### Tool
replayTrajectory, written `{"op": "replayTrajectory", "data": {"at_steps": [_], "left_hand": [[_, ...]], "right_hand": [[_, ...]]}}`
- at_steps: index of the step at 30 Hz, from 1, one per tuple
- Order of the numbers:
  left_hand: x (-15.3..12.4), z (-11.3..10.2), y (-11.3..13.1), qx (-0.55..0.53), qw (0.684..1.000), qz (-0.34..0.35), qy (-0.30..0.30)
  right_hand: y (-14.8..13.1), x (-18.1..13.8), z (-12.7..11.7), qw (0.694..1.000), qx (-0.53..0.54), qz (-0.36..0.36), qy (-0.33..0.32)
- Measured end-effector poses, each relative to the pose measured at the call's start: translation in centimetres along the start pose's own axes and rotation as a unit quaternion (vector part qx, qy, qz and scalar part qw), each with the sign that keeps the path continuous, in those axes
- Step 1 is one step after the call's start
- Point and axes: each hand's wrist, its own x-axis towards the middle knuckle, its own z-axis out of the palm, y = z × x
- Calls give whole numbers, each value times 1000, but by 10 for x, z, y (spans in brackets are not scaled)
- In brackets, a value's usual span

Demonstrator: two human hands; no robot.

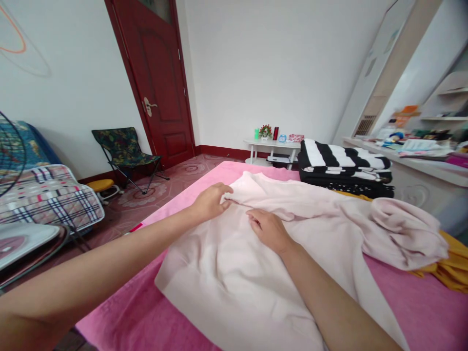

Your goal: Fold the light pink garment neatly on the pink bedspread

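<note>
A pale pink garment (234,273) lies spread on a bed with a bright pink cover (420,307). My left hand (211,201) pinches the garment's far left edge, fingers closed on the cloth. Just right of it, my right hand (268,229) rests on the garment with its fingers curled down onto a fold. The garment's right part is bunched up in a heap (402,234).
A stack of folded black-and-white striped clothes (343,168) sits at the far end of the bed, with mustard-yellow cloth (451,265) at the right. Beyond stand a small white table (272,146), a folding chair (124,151), a red door (157,78) and a cluttered counter (420,151).
</note>
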Motion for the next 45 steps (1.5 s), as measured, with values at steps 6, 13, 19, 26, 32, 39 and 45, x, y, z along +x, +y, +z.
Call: {"op": "replayTrajectory", "data": {"at_steps": [6,13,19,26,32,39,45], "left_hand": [[-37,-11,-69,-152,933,-314,-87],[-70,-30,-45,-498,765,-377,-155],[-84,-28,-28,-559,742,-336,-154],[-79,-43,-14,-391,888,-213,-111],[-62,-72,26,-376,897,-153,-176],[-49,-59,74,-338,893,-98,-281],[-44,-40,94,-188,890,40,-413]], "right_hand": [[2,15,8,994,-49,85,54],[21,60,-15,971,-205,97,81],[57,69,7,939,-175,294,18],[68,68,6,942,-122,293,110],[72,89,-35,918,-114,292,243],[81,83,-57,909,-135,271,285],[102,69,-53,909,-195,312,197]]}}
